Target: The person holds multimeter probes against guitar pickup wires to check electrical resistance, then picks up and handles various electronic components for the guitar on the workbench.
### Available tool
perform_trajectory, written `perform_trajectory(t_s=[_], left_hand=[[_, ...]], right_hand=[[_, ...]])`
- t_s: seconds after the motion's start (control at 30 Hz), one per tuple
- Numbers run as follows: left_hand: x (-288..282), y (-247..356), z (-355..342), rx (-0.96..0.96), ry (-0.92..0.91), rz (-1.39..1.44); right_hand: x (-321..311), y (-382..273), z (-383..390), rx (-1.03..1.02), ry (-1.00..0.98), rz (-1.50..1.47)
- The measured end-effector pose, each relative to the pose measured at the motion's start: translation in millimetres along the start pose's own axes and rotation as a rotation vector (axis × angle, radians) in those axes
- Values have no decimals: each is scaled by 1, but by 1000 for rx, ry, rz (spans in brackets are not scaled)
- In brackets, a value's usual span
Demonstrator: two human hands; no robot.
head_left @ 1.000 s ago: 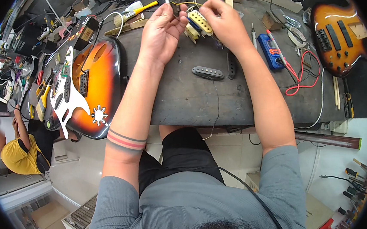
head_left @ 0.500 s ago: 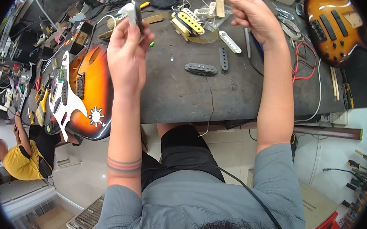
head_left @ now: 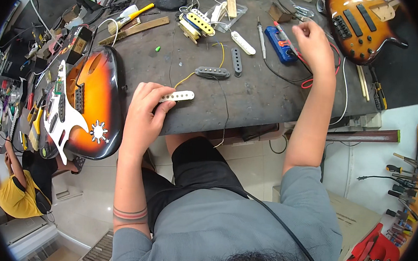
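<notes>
My left hand [head_left: 146, 111] is closed on a white pickup [head_left: 183, 95] with a yellow wire, low over the bench's near part. My right hand [head_left: 311, 45] hovers open with bent fingers beside a red test probe [head_left: 281, 30] and blue multimeter [head_left: 279, 46]; I see nothing in its fingers. A grey probe [head_left: 261, 39] lies left of the meter. Between my hands are a black pickup [head_left: 208, 72] with a wire, a grey cover [head_left: 236, 61] and a white cover [head_left: 242, 43]. Yellow and white pickups [head_left: 201, 24] lie bunched farther back.
A sunburst guitar body [head_left: 104, 88] with a white pickguard [head_left: 66, 129] sits left, another body [head_left: 359, 24] at back right. Wood strips, cables and tools crowd the dark bench [head_left: 266, 93]. A person in a yellow shirt [head_left: 17, 194] is at far left.
My left hand has come down and nearer, with the white pickup now visible in it. My right hand moved from the pickup bunch rightward to above the probes.
</notes>
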State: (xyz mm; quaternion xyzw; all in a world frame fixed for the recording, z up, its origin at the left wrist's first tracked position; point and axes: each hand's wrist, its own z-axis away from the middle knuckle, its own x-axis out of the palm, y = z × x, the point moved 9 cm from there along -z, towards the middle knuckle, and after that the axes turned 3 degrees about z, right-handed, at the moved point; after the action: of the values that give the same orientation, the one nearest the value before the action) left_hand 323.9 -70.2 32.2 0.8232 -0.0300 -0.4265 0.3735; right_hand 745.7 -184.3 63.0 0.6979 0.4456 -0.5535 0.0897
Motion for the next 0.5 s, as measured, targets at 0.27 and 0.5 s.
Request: perform_trajectory(t_s=[0.27, 0.5], left_hand=[[1, -3, 1, 32, 65, -59], [-3, -8, 6, 12, 81, -7]], right_hand=[[23, -18, 6, -115, -193, 309], [32, -67, 28, -95, -126, 331]])
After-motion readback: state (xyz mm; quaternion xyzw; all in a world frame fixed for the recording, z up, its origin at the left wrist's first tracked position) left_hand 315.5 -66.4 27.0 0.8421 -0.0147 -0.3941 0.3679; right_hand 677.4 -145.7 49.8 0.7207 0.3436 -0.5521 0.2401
